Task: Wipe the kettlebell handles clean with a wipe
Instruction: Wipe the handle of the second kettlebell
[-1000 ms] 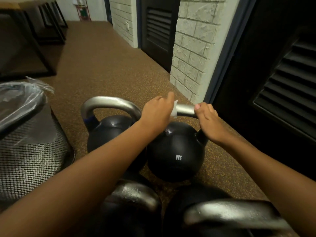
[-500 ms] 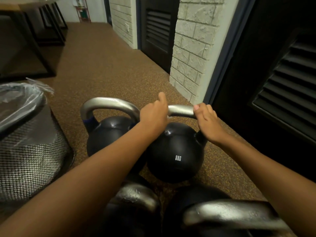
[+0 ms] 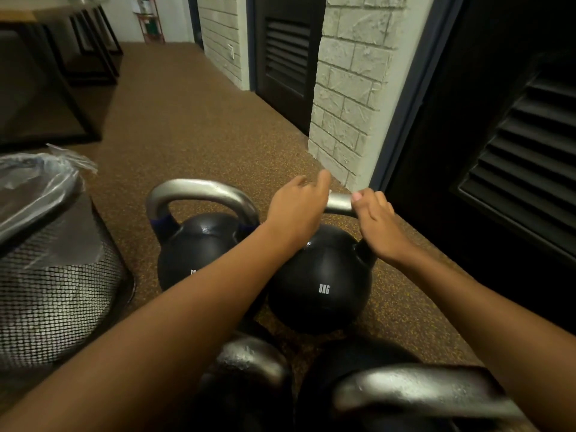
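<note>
Hands: left hand [image 3: 297, 213], right hand [image 3: 378, 224] grip 8KG kettlebell handle [image 3: 339, 202]; left hand slid back rightward.

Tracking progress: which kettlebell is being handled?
The 8KG kettlebell, back right: only its handle is gripped, by left hand and right hand.

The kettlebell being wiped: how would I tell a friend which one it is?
Find the pale brick pillar on the right; on the brown floor in front of it stand two black kettlebells. It is the right kettlebell, marked 8KG in white, with the left hand and right hand gripping its silver handle; its left neighbour has a bare handle with purple bands.
</note>
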Action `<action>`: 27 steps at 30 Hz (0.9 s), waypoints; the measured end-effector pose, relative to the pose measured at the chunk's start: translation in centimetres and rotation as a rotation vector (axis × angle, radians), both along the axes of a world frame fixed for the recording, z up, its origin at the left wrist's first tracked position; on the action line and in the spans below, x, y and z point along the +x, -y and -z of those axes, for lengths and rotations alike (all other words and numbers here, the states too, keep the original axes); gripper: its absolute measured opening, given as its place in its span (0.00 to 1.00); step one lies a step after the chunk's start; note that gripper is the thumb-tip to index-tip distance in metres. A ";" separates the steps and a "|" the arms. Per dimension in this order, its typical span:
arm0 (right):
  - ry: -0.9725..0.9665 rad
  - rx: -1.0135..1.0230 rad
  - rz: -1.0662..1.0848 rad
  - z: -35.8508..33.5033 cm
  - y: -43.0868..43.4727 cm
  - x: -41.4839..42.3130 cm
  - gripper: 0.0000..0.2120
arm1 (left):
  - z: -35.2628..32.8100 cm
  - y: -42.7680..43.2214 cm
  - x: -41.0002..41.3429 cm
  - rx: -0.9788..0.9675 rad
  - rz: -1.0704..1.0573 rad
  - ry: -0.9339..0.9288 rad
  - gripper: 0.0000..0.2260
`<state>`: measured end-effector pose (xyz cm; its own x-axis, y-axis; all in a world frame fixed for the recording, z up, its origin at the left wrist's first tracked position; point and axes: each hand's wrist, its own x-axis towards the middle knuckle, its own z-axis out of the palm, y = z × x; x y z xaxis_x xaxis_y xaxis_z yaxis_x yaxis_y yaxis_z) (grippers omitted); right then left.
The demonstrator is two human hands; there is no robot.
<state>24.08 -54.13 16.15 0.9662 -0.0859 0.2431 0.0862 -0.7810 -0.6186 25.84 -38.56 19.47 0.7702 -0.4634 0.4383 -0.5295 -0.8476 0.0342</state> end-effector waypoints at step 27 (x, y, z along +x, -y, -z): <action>-0.008 0.010 -0.028 0.2 0.3 0.1 0.14 | 0.2 -1.6 2.9 -0.292 0.130 -0.527 0.22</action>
<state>24.16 -54.47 15.91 0.9701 -0.0611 0.2349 0.1032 -0.7722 -0.6270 28.72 -37.00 19.24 0.8631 -0.4862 0.1368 -0.4763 -0.6934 0.5407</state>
